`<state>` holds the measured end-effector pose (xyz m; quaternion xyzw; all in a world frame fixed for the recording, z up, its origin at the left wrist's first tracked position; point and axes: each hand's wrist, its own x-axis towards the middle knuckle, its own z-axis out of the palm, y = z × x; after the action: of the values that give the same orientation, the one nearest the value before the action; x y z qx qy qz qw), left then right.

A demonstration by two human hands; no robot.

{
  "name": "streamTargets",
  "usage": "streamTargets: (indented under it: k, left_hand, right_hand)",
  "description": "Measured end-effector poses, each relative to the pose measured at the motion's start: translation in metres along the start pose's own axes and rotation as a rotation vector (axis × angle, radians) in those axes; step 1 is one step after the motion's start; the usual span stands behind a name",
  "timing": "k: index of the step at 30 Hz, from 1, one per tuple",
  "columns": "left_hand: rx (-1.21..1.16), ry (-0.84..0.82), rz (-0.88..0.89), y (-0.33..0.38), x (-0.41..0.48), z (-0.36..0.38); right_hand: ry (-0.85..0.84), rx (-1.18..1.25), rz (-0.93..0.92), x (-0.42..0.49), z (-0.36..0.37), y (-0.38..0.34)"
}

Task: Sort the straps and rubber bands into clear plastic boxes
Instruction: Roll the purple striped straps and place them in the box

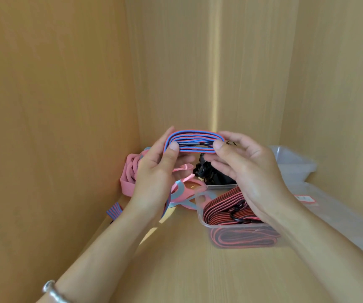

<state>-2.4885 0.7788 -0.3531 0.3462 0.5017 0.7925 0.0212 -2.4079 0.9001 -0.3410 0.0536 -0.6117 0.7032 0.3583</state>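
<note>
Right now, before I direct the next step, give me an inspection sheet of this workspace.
Surface: pale wooden shelf floor.
Job's things: folded blue-and-red strap held up; red-and-black straps with hooks in clear box; pink and blue rubber bands heaped in left corner; black straps behind the box; striped strap end at left.
Clutter: plastic bag with red label at right; more clear plastic behind it, kind unclear.
Grippers: left hand and right hand each pinch one end of the blue-and-red strap.
Cables: nothing seen.
Surroundings: wooden walls on three sides.
</note>
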Motion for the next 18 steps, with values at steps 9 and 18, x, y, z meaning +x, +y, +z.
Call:
streamTargets:
  k: [9,18]
  left_hand:
    - [-0.203,0.096,-0.05,0.002,0.0015,0.0]
    - [-0.297,0.14,-0.123,0.0052,0.0021,0.0017]
  right_hand:
    - [-0.042,0.026,0.048,-0.0026,0.0025,0.0016]
    - [-0.08,-0.057,0.072,-0.0039,0.0037,0.002]
